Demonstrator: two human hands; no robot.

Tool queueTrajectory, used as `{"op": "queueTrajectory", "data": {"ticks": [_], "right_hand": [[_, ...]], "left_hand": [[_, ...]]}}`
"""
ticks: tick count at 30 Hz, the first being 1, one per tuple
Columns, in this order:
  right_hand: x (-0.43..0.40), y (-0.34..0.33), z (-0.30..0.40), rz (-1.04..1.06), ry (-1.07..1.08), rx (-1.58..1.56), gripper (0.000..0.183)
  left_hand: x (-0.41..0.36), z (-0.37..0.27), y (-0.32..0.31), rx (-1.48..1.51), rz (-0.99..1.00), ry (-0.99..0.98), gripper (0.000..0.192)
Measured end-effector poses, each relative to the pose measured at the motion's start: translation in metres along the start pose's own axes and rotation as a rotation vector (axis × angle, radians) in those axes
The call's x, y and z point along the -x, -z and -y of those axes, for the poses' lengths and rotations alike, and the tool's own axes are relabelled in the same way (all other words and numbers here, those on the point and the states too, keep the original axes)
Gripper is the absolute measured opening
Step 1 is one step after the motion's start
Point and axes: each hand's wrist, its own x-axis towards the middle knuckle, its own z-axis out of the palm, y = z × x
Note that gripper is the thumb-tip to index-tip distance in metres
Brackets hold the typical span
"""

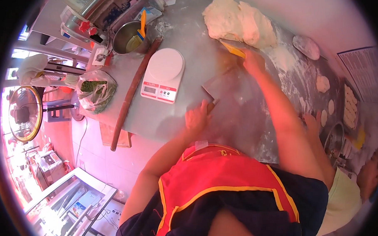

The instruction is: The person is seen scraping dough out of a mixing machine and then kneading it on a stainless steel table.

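Observation:
My left hand [197, 118] grips the wooden handle of a metal-bladed cutter [209, 93], held low over the worktop near my apron. My right hand [254, 62] reaches forward and holds a yellow dough scraper [233, 50]. The scraper's tip is close to the near edge of a large mass of pale dough [240, 21], though I cannot tell whether they touch. Loose flour [282, 57] lies just right of the dough. A white digital kitchen scale [162, 76] stands to the left of both hands.
A long wooden rolling pin [135, 95] overhangs the table's left edge. Behind it are a metal pot [127, 37] and a plastic bag of greens [96, 91]. A co-worker's hand [312, 121] is at the right, near small dough rounds [324, 118] and a metal bowl [335, 139].

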Motion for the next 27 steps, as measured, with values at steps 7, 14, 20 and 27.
{"op": "queueTrajectory", "data": {"ticks": [7,14,20,27], "right_hand": [[0.097,0.065,0.005,-0.173,-0.416,-0.303,0.036],[0.148,0.023,0.078,-0.101,0.101,-0.344,0.035],[0.134,-0.021,0.089,-0.138,0.141,-0.21,0.044],[0.01,-0.06,0.04,-0.224,0.085,0.085,0.03]], "left_hand": [[-0.026,0.007,0.033,1.251,0.393,0.199,0.033],[-0.04,0.012,0.005,2.13,0.596,0.532,0.026],[-0.035,0.02,-0.01,2.121,0.515,0.589,0.025],[-0.035,0.021,-0.001,2.116,0.547,0.533,0.028]]}}
